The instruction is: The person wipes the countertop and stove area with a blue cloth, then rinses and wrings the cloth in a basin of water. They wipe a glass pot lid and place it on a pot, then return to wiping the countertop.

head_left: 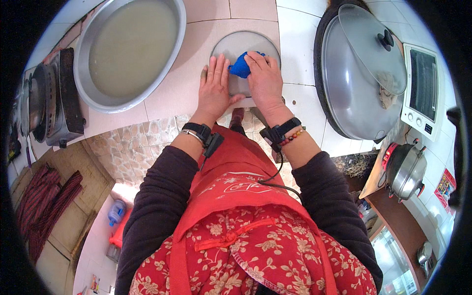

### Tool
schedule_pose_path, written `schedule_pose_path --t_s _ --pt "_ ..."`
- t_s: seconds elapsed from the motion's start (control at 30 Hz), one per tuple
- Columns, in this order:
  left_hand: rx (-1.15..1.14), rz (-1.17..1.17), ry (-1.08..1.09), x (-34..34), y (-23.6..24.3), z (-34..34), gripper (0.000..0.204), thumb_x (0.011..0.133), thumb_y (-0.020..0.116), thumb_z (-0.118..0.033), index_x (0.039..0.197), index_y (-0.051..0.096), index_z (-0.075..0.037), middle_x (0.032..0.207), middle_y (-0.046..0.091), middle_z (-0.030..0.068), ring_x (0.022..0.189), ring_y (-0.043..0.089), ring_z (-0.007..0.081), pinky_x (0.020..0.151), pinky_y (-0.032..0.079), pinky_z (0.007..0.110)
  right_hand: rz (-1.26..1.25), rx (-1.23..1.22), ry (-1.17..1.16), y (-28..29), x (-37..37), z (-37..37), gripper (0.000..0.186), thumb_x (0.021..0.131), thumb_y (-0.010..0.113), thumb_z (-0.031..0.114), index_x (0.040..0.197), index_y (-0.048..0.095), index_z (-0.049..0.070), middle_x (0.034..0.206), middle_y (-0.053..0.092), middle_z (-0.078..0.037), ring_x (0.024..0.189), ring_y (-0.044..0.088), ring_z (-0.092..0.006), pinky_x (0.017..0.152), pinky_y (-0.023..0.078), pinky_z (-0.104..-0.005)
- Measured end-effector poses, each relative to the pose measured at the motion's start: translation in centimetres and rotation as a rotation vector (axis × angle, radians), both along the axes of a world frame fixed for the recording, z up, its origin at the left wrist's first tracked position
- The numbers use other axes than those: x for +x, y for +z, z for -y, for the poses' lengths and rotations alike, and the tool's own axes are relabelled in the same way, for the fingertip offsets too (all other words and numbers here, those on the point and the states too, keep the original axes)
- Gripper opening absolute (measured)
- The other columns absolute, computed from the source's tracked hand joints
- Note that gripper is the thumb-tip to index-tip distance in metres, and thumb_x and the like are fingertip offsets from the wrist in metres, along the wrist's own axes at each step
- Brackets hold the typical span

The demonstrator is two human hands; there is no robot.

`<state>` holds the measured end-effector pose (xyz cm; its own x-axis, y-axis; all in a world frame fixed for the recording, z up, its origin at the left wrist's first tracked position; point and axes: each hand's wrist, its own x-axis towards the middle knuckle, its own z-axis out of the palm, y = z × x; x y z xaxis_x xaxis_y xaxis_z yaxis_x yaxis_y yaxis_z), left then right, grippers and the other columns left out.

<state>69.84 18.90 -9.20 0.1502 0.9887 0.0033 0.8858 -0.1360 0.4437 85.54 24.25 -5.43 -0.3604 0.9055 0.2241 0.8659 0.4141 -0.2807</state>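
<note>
A round grey disc, perhaps a glass lid (230,43), lies on the tiled counter at the top middle, near its front edge. My left hand (215,87) rests on the left part of the disc with its fingers stretched out and holds nothing. My right hand (264,78) is closed on a bright blue cloth (239,67), pressed on the disc just right of my left fingers. The part of the disc under both hands and the cloth is hidden.
A large metal basin (130,51) of cloudy water stands left, beside a dark stove (61,98). Right are a big lidded wok (350,105) with a glass lid (373,24) and rag (387,101), a white oven (418,115) and a steel pot (405,167). The counter edge crosses below my hands.
</note>
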Motion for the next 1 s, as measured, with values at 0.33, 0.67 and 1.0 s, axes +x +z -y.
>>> schedule_pose_path --t_s 0.33,0.67,1.0 --pt "-0.016 -0.026 -0.005 -0.1 -0.3 0.0 0.119 0.065 0.081 -0.057 0.155 0.024 -0.004 0.164 0.018 0.0131 0.153 0.014 0.0307 0.122 0.017 0.048 0.009 -0.124 0.186 1.9 3.2 0.1 0.036 0.076 0.065 0.007 0.111 0.069 0.013 0.123 0.063 0.002 0.103 0.058 -0.0262 0.089 0.052 -0.0355" --pt "-0.024 0.078 0.014 -0.5 1.4 -0.5 0.101 0.076 0.079 -0.047 0.154 0.028 -0.009 0.160 0.026 0.0158 0.149 0.021 0.0329 0.119 0.022 0.049 -0.555 -0.593 -0.271 3.5 6.8 6.3 0.027 0.086 0.058 0.008 0.112 0.065 0.004 0.102 0.066 -0.013 0.091 0.066 -0.0262 0.082 0.052 -0.0342" --pt "-0.866 1.814 0.490 -1.2 6.8 4.6 0.064 0.099 0.058 -0.043 0.149 0.035 -0.012 0.136 0.053 0.0124 0.122 0.055 0.0228 0.100 0.049 0.041 -0.692 -0.716 0.118 4.9 0.8 6.8 0.046 0.095 0.062 0.029 0.127 0.055 -0.002 0.122 0.059 -0.022 0.111 0.060 -0.0354 0.097 0.047 -0.0394"
